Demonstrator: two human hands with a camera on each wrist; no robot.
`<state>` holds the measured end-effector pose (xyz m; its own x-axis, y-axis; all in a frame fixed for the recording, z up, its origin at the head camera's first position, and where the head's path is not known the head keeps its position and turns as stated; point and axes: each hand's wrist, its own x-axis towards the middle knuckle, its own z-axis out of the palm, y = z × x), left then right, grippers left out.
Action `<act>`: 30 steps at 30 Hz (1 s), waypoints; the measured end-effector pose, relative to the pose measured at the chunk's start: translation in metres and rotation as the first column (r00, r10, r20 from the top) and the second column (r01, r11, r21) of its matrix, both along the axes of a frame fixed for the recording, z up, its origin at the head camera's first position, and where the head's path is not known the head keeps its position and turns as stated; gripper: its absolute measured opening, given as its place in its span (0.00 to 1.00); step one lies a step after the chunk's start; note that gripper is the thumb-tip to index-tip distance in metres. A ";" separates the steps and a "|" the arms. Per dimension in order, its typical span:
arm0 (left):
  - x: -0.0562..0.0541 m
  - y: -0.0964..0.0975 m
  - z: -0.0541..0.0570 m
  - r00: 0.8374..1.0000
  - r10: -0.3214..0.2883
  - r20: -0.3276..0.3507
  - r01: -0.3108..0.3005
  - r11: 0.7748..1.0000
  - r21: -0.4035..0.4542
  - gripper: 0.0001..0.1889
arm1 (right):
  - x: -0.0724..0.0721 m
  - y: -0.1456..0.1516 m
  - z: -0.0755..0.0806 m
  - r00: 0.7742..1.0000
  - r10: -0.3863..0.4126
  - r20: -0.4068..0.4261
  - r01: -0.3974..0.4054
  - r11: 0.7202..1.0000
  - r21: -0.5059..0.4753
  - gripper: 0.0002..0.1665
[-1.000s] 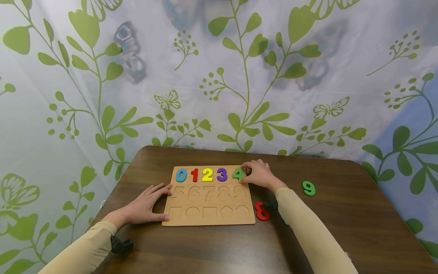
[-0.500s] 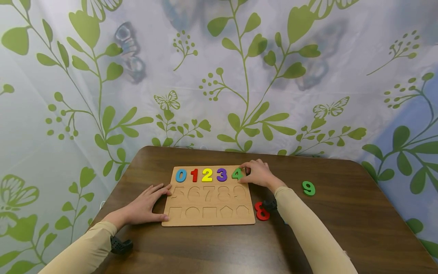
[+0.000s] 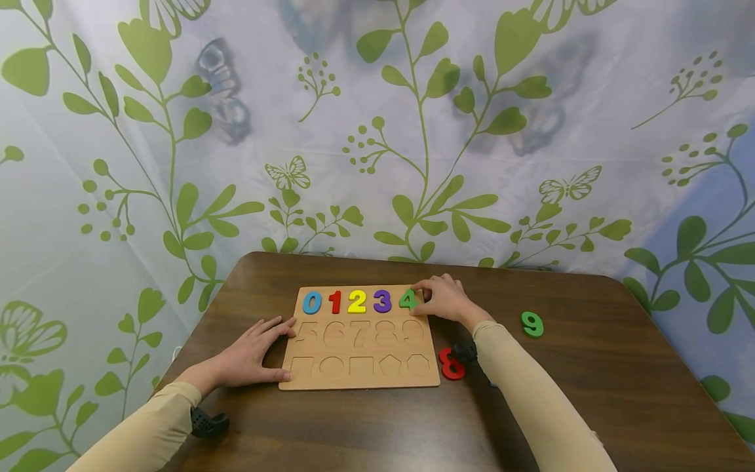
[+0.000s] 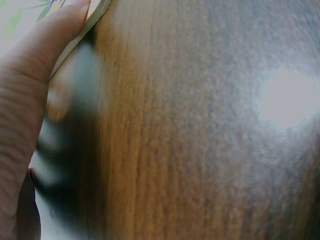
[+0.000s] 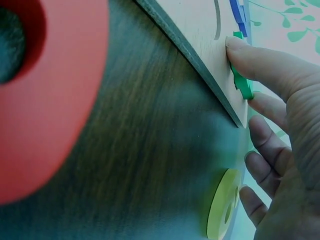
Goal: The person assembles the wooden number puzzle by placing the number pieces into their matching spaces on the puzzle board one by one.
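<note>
A wooden number puzzle board (image 3: 358, 347) lies on the table. Its top row holds a blue 0 (image 3: 312, 302), a red 1 (image 3: 335, 302), a yellow 2 (image 3: 357, 301), a purple 3 (image 3: 382, 301) and a green 4 (image 3: 408, 299). My right hand (image 3: 446, 299) pinches the green 4 between thumb and fingers at the board's top right; the right wrist view shows the thumb on the piece (image 5: 242, 82). With fingers spread, my left hand (image 3: 253, 354) touches the board's left edge. The lower two rows are bare outlines: digits, then shapes.
Right of the board lies a red 8 (image 3: 451, 364), partly behind the wrist camera. A green 9 (image 3: 532, 324) is farther right on the brown table (image 3: 590, 367). Part of a blue piece shows beside the right forearm. A patterned curtain (image 3: 330, 196) hangs behind the table.
The right hand has shifted very slightly left with the green 4. The left hand and the board stay where they were.
</note>
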<state>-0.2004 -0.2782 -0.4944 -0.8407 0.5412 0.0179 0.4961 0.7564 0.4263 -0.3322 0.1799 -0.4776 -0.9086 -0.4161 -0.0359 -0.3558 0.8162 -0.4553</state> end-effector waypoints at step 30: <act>-0.003 -0.001 -0.003 1.000 0.000 -0.004 0.000 1.000 -0.010 0.43 | 0.002 0.008 0.007 1.000 0.003 -0.029 -0.004 1.000 -0.026 0.36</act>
<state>-0.2030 -0.2797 -0.4977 -0.8407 0.5412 0.0161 0.4977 0.7607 0.4167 -0.3303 0.1876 -0.4705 -0.9077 -0.4196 0.0010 -0.3717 0.8029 -0.4661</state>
